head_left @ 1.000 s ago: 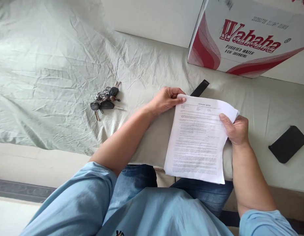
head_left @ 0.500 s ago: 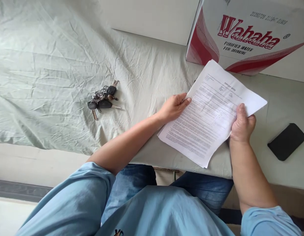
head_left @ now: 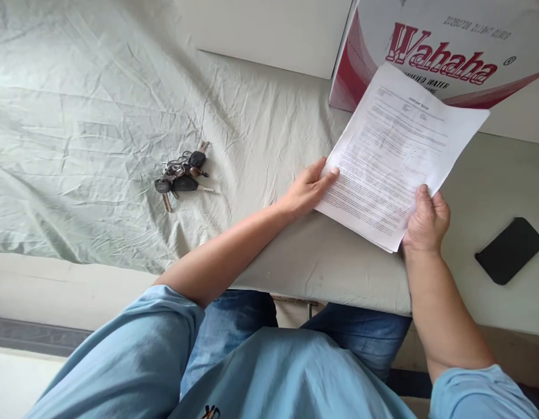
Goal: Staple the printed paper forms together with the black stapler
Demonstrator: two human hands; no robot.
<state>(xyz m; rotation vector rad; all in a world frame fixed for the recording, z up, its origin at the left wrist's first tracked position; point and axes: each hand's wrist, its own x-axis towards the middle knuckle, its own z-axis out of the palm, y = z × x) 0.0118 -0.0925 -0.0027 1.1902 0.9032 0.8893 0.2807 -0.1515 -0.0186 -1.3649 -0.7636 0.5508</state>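
Observation:
Between my two hands is a thin stack of printed paper sheets [head_left: 392, 157], tilted and with its top edge in front of the water box. My left hand [head_left: 311, 186] grips the left edge, thumb on the printed face and fingers behind. On the right edge, low down, my right hand [head_left: 426, 218] pinches the sheets with its thumb on top. The fingers behind the paper are mostly hidden. The lower corners of several sheets lie slightly out of line.
A bunch of keys [head_left: 182, 174] lies on the wrinkled pale cloth [head_left: 99, 110] to the left. At the right is a black phone-like flat object [head_left: 509, 250]. A Wahaha water carton [head_left: 453, 35] stands at the back beside a plain white box [head_left: 269, 35].
The paper stack has slid up and away from me between my hands, so its top now covers part of the carton's lettering. My hands stay nearly in place, gripping lower on the sheets.

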